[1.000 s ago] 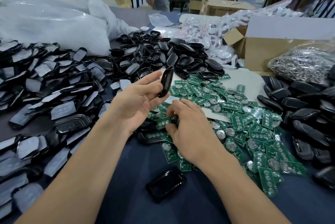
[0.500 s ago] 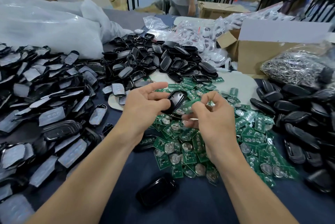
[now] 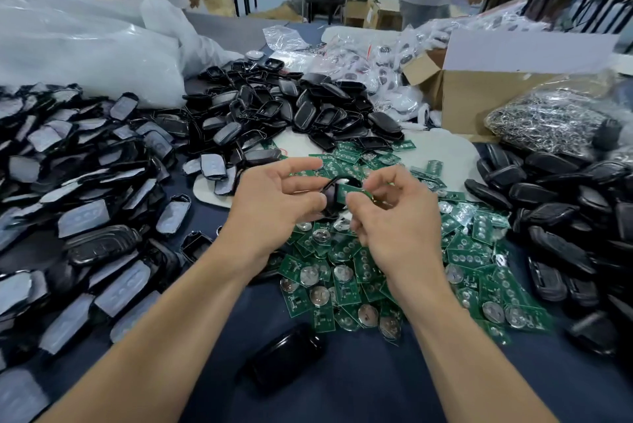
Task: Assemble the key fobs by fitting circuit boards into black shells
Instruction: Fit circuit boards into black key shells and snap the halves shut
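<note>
Head camera: I see my left hand (image 3: 274, 203) gripping a black shell (image 3: 330, 198) mid-scene, while my right hand (image 3: 394, 217) pinches a green circuit board (image 3: 352, 190) at the shell, both above the board pile (image 3: 342, 279).

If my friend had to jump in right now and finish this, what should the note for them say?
Left hand: grips one black shell.
Right hand: pinches a green circuit board against that shell; I cannot tell if it is seated.
Supplies: the pile of boards lies under the hands, and the heap of shells is behind it. A lone black case lies on the table, nearest you.
Done: shell and board picked up and brought together.
Left: press the board in, set the shell aside, then repeat.
</note>
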